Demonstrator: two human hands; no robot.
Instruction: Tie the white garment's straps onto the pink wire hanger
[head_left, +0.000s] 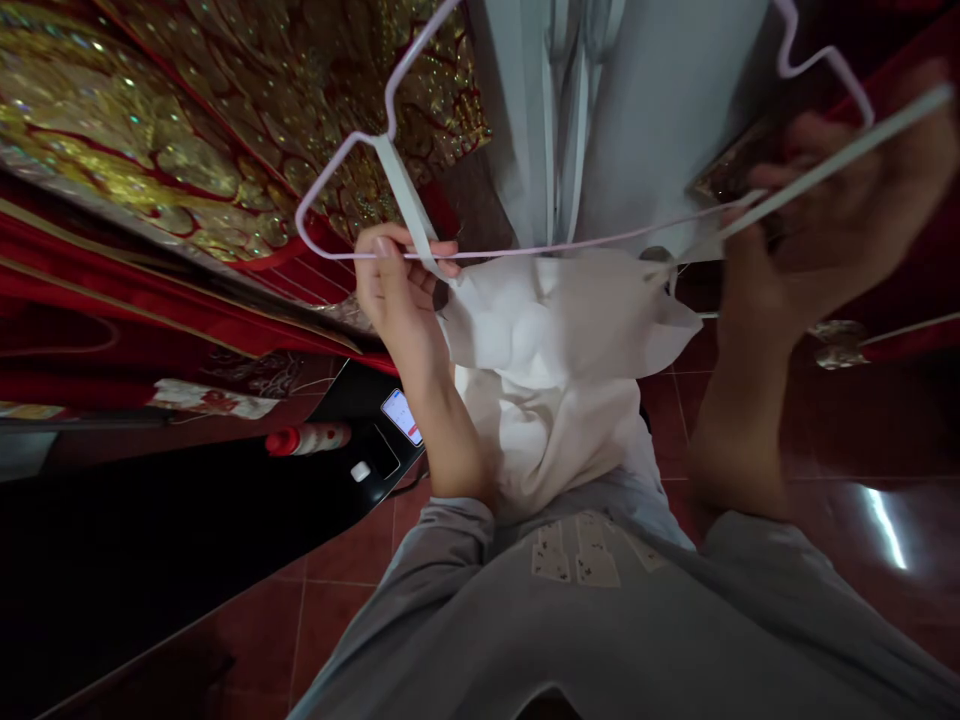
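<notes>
A pale pink clothes hanger (570, 246) spans the space in front of me, its lower bar running from side to side. Below it hangs a white garment (600, 310) with thin straps and padded-looking cups, its lower part falling towards my body. My left hand (397, 270) is closed around the left end of the hanger's bar, fingers also at the left strap (405, 195), which loops over the hanger's shoulder notch. My right hand (847, 200), blurred, holds the right strap (840, 165) stretched up and outwards beside the hanger's right end.
Red and gold sequined clothes (225, 130) hang at the left, and grey-white fabric (637, 110) hangs ahead. On a black table (187, 540) lie a lit phone (403, 415), a red-capped bottle (309, 438) and a small white case (361, 470). The floor has red tiles (345, 545).
</notes>
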